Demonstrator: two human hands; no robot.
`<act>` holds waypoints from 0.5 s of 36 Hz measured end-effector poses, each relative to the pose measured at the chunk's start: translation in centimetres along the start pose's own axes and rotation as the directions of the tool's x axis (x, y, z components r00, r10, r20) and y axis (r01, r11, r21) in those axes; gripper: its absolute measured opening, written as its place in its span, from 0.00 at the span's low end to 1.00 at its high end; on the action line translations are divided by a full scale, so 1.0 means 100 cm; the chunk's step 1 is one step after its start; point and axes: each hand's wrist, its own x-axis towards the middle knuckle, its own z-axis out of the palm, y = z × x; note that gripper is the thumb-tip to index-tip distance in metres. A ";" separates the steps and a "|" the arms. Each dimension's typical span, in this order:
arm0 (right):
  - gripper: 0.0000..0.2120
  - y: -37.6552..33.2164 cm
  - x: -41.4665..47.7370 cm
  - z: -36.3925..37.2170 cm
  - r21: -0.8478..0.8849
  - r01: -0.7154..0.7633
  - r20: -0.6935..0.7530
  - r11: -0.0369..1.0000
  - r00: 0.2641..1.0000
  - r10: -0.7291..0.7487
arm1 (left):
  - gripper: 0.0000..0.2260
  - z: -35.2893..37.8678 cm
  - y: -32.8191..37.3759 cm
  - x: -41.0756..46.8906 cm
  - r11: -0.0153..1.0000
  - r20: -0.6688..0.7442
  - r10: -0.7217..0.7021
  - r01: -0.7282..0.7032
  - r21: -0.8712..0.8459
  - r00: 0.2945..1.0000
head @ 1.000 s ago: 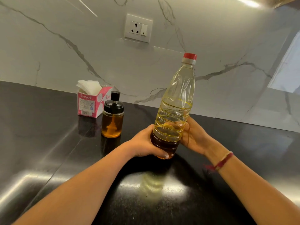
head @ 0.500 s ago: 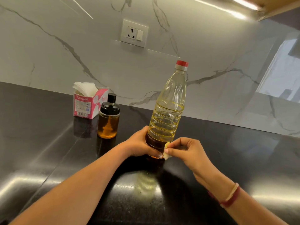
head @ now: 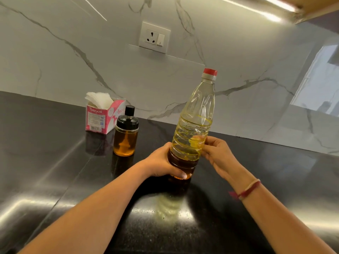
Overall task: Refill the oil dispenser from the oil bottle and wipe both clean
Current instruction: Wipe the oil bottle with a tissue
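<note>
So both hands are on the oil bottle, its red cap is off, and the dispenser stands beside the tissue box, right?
Not quite. The head view shows the red cap on the oil bottle, not off. The left hand and right hand do hold it, and the dispenser stands beside the tissue box.

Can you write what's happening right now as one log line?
bottle: capped, part full | left hand: grips its base | right hand: holds its side | dispenser: lid on, untouched | tissue box: behind dispenser
</note>
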 end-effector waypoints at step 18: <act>0.09 -0.002 -0.012 -0.027 0.282 -0.102 0.013 0.954 0.995 0.102 | 0.49 -0.004 -0.001 0.000 1.000 0.037 0.002 -0.002 0.000 0.999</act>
